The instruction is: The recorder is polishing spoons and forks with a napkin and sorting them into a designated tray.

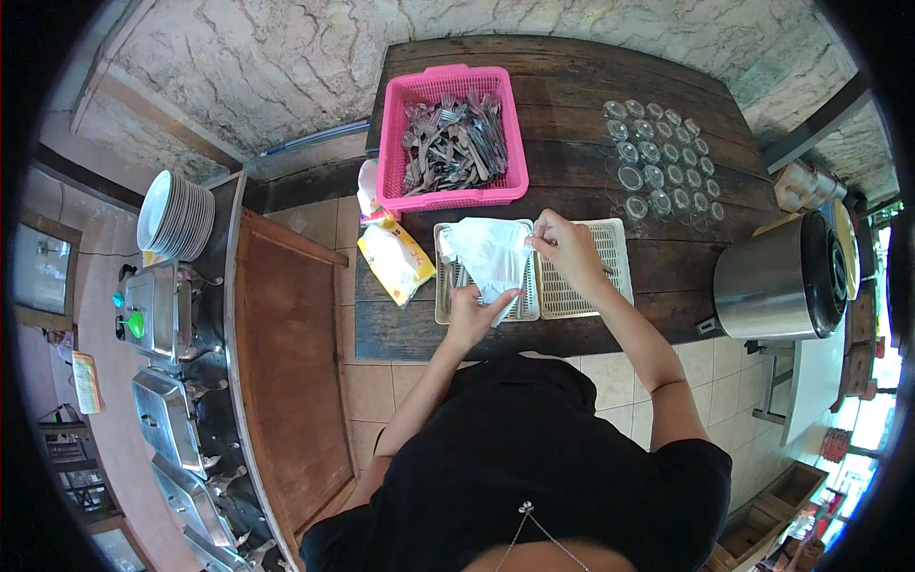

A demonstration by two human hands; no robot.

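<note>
A thin white paper napkin point(488, 250) is spread between my two hands, over the left of two cream plastic baskets. My left hand point(472, 315) grips its lower end, thumb laid along the paper. At its upper right edge my right hand point(564, 243) pinches a corner between thumb and fingers. Slotted sides of the left basket point(441, 303) show around the napkin, which hides most of what lies inside. The right basket point(572, 303) sits under my right wrist. Left of both lies a yellow-and-white soft pack of tissues point(396, 262).
Behind the baskets, a pink basket point(522, 176) holds jumbled forks, knives and spoons. Several upturned glasses point(653, 176) cover the table's right. A large steel pot point(767, 276) is at the right edge. On the left counter stand stacked plates point(181, 214) and steel chafing dishes point(167, 410).
</note>
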